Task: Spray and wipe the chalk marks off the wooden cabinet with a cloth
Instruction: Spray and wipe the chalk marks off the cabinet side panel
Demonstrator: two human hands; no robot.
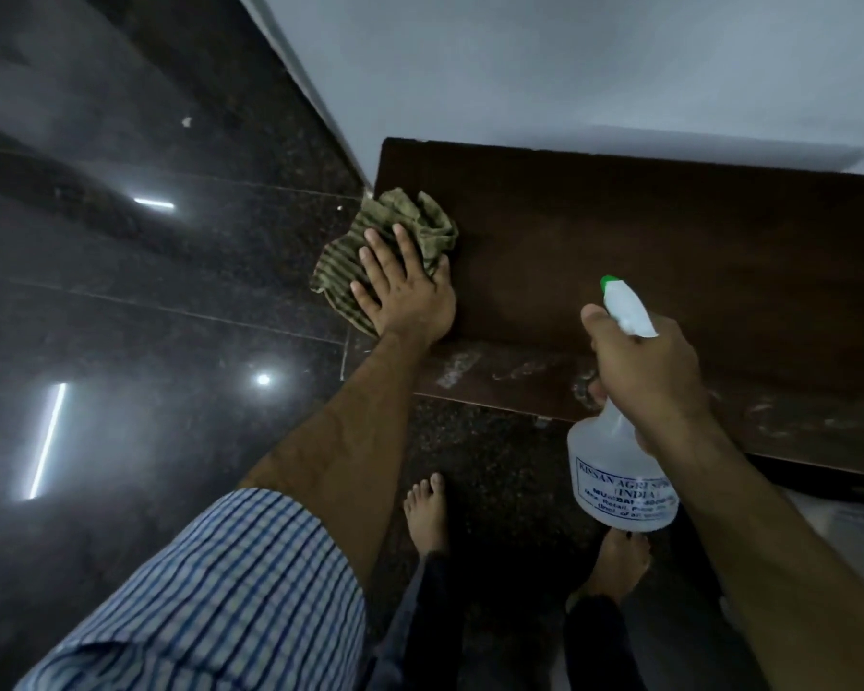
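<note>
Head view, looking down over both forearms at the wooden cabinet (644, 251) standing against a pale wall. Its top surface appeared dark and largely free of marks, though the dim light left that uncertain; the front face below the near edge carried whitish chalk marks (457, 367) in several smudged patches, from near the left hand across to the far right. The task therefore seemed only partly done — the front face remained to be wiped.

The left hand (402, 286) lay flat, fingers spread, pressing a striped green cloth (395, 231) onto the cabinet's left corner, with part of the cloth hanging past the edge. The left forearm reached forward from a checked sleeve (210, 591).

The right hand (644, 371) was wrapped around the neck of a translucent spray bottle (619, 476); the green-tipped nozzle (609, 283) pointed away over the cabinet top. Whether a finger was pulling the trigger could not be told. The bottle hung in the air in front of the cabinet — touching nothing else.

Two bare feet (427, 511) stood on the dark polished floor (145, 291) just before the cabinet.
</note>
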